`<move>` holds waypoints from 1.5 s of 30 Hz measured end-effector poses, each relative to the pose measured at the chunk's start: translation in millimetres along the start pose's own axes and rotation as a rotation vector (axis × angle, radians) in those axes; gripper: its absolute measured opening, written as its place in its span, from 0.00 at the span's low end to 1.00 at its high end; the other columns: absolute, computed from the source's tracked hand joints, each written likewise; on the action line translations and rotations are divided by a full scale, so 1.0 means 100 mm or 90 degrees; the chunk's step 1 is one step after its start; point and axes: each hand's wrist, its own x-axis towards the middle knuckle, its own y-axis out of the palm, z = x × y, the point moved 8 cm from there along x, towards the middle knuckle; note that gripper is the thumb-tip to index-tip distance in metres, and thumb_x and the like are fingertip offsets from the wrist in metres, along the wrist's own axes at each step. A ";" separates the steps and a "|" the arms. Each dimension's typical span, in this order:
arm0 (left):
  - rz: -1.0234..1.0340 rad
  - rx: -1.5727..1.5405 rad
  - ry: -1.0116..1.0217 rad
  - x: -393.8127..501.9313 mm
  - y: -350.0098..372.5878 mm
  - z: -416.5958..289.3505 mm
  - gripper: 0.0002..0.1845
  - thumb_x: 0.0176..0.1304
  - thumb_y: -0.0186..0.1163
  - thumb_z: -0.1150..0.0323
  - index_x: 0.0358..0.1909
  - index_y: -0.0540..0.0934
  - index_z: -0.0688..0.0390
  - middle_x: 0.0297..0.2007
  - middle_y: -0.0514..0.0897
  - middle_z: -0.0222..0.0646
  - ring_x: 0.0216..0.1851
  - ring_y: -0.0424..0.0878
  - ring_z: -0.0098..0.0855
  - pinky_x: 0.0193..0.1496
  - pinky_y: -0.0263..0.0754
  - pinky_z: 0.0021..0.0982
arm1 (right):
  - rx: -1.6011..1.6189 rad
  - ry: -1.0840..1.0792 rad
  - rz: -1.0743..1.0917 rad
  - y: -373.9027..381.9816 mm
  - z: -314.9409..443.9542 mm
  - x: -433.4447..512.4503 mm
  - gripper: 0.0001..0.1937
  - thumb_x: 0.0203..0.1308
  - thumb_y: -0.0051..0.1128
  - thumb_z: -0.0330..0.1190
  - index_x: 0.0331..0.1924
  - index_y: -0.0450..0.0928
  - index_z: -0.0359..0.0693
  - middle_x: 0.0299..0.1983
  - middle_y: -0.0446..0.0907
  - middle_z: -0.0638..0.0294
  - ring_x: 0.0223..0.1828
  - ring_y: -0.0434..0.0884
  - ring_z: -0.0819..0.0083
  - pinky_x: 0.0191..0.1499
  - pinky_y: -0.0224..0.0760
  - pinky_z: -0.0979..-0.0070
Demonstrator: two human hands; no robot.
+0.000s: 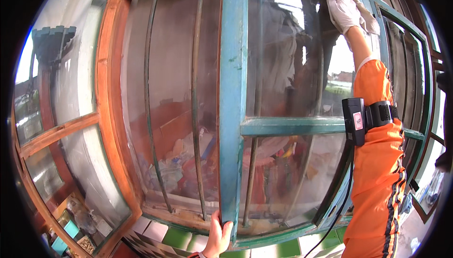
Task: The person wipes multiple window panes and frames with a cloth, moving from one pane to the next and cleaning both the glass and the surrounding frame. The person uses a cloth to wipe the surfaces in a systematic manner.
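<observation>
My right hand (342, 12), in a white glove, presses a white cloth (368, 21) against the upper right corner of the glass pane in a blue wooden window sash (231, 91). The cloth is bunched around the fingers and hangs past the wrist. At the bottom of the picture my bare left hand (216, 236) grips the lower end of the sash's blue upright, its thumb on the near face. The fingers behind the upright are hidden. The upper glass pane (276, 67) reflects a roof edge and sky.
Metal bars (195, 91) stand behind the sash. On the left, an orange-brown wooden sash (106, 63) stands open. Green and white tiles (177, 238) line the wall below. A black device (355, 121) is strapped to my right forearm, with a cable (343, 205) hanging down. Another blue sash (426, 81) is at right.
</observation>
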 end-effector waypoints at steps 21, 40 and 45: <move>0.026 -0.033 0.016 0.16 -0.01 -0.08 0.24 0.77 0.54 0.69 0.69 0.64 0.67 0.54 0.77 0.36 0.52 0.75 0.26 0.58 0.70 0.29 | 0.189 -0.441 0.258 -0.76 0.84 -2.52 0.19 0.72 0.51 0.49 0.63 0.76 0.61 0.68 0.71 0.60 0.70 0.67 0.50 0.69 0.59 0.44; 0.070 -0.064 0.052 -0.56 -0.06 -0.42 0.28 0.69 0.65 0.68 0.64 0.65 0.66 0.53 0.78 0.39 0.50 0.78 0.30 0.59 0.72 0.34 | 0.926 0.512 0.121 -1.17 -1.48 -3.10 0.21 0.78 0.47 0.35 0.70 0.68 0.37 0.59 0.78 0.59 0.56 0.80 0.68 0.60 0.74 0.69; 0.228 -0.100 0.107 -0.72 0.05 -0.54 0.46 0.60 0.74 0.48 0.68 0.61 0.65 0.58 0.76 0.42 0.54 0.76 0.32 0.61 0.70 0.38 | 1.012 0.797 0.180 -1.71 -1.81 -4.04 0.19 0.78 0.44 0.36 0.66 0.70 0.40 0.61 0.78 0.58 0.60 0.79 0.56 0.65 0.73 0.58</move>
